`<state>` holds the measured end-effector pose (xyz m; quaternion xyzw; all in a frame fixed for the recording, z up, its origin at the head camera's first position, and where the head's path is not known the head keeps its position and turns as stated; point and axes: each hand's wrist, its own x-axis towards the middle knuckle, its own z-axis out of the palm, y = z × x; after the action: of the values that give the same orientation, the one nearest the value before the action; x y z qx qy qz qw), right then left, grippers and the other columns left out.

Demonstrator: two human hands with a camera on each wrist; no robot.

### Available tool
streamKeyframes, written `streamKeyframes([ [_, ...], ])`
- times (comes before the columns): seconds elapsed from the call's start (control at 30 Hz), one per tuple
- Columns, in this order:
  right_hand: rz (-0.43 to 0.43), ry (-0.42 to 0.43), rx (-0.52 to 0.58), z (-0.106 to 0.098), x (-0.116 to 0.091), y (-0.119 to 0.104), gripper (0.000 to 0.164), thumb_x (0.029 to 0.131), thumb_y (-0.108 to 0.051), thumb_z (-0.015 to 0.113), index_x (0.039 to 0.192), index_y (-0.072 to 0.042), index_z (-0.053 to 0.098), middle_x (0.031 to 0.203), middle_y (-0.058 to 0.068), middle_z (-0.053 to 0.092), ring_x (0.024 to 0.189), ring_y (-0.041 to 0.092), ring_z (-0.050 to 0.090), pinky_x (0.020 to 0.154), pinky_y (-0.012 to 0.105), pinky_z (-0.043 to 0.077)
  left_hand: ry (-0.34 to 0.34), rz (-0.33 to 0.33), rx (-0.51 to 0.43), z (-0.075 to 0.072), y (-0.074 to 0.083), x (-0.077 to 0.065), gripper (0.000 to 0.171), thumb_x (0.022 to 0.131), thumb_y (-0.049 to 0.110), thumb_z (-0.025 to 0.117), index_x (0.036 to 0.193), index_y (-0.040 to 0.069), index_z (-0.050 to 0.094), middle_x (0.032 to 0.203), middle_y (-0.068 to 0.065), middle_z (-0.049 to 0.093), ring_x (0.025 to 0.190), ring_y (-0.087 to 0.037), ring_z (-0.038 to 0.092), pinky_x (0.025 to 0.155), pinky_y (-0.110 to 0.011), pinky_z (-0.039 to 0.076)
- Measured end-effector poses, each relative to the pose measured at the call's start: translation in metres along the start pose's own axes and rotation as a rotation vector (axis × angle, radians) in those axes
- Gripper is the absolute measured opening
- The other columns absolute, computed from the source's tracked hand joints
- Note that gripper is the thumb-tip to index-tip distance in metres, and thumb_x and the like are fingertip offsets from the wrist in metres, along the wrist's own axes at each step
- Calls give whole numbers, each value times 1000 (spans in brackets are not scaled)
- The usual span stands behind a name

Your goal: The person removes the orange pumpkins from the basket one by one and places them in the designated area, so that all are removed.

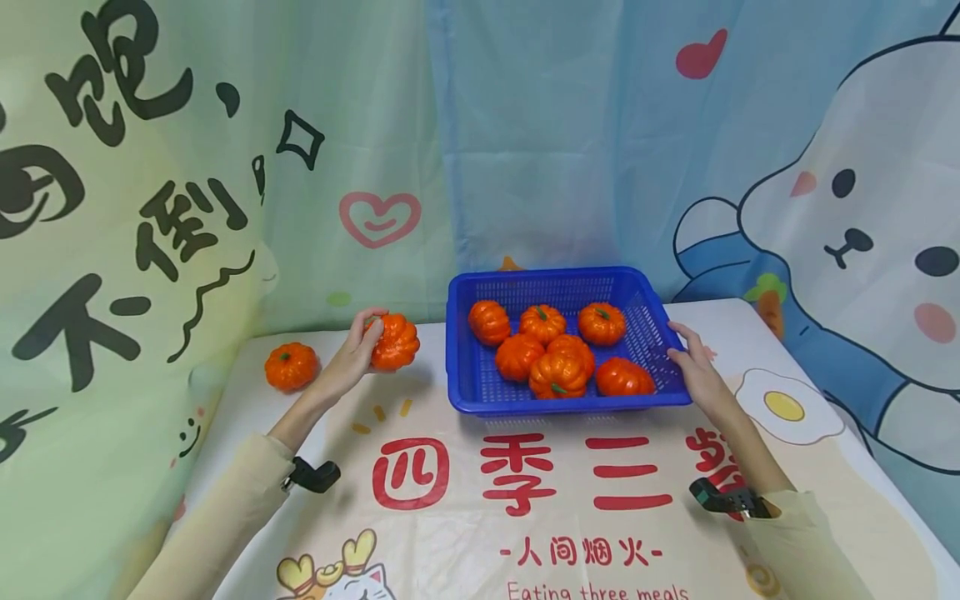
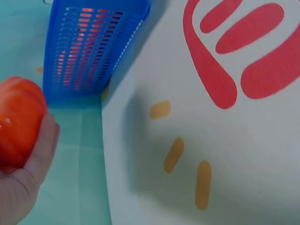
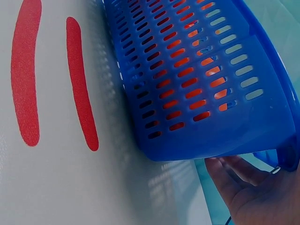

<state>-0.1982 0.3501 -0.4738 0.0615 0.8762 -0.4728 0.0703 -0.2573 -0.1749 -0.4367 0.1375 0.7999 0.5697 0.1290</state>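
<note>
My left hand (image 1: pixel 356 353) grips a small orange pumpkin (image 1: pixel 395 342) above the table, left of a blue plastic basket (image 1: pixel 465 350). In the left wrist view the same pumpkin (image 2: pixel 18 123) shows at the left edge, with the thumb along its side. Several more pumpkins lie inside the basket, one of them on top (image 1: pixel 558 375) of others. At the basket's right end, my right hand (image 1: pixel 701 373) holds the rim. The right wrist view shows its fingers (image 3: pixel 225 180) by the basket's end wall (image 3: pixel 211 136). A further pumpkin (image 1: pixel 292 367) sits on the table at far left.
The printed tablecloth (image 1: pixel 420 533) bears red characters and a fried-egg picture. Behind the table hangs a patterned curtain (image 1: pixel 525 167), close to the basket's back side. A dark wrist camera (image 1: pixel 315 475) is strapped to the left wrist, another (image 1: pixel 723 498) to the right.
</note>
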Motion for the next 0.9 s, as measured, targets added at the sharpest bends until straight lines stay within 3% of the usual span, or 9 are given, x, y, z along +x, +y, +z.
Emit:
streamKeyframes([
  [0.17, -8, -1, 2, 0, -1, -1, 60, 105, -39, 20, 156, -25, -7, 157, 32, 6, 135, 58, 25, 104, 73, 29, 41, -42, 134, -5, -1, -2, 56, 103, 45, 37, 152, 26, 19, 151, -17, 33, 131, -40, 44, 104, -57, 44],
  [0.27, -18, 5, 0, 0, -1, 0, 60, 105, -39, 20, 156, -24, -6, 158, 32, 6, 135, 58, 24, 104, 73, 29, 68, -60, 145, -6, -3, -3, 59, 101, 48, 43, 152, 26, 24, 151, -14, 35, 131, -37, 43, 105, -57, 41],
  [0.43, -29, 8, -3, 0, -1, 2, 59, 105, -38, 20, 156, -23, -5, 157, 32, 6, 135, 58, 25, 103, 73, 29, 99, -79, 148, -9, -11, -3, 56, 95, 45, 56, 141, 21, 35, 131, -14, 49, 114, -30, 51, 95, -41, 46],
  [0.6, -33, 8, -4, 0, -1, 1, 59, 105, -38, 20, 156, -23, -5, 157, 33, 8, 135, 58, 26, 103, 73, 29, 128, -119, 211, -15, -16, -4, 65, 90, 43, 64, 138, 15, 30, 131, -18, 47, 110, -31, 51, 87, -34, 47],
  [0.8, -22, 6, -7, 1, 0, 1, 59, 105, -39, 20, 156, -24, -6, 158, 32, 6, 135, 58, 25, 104, 73, 28, 134, -134, 249, -22, -22, -4, 98, 84, 41, 72, 153, 9, 10, 149, -20, 31, 126, -36, 44, 104, -51, 45],
  [0.9, -22, 1, -5, 0, 1, 1, 60, 105, -39, 19, 156, -23, -6, 158, 32, 5, 135, 58, 26, 103, 73, 30, 129, -124, 335, -26, -28, -3, 98, 83, 37, 72, 154, 6, 13, 149, -21, 28, 125, -38, 44, 104, -55, 44],
])
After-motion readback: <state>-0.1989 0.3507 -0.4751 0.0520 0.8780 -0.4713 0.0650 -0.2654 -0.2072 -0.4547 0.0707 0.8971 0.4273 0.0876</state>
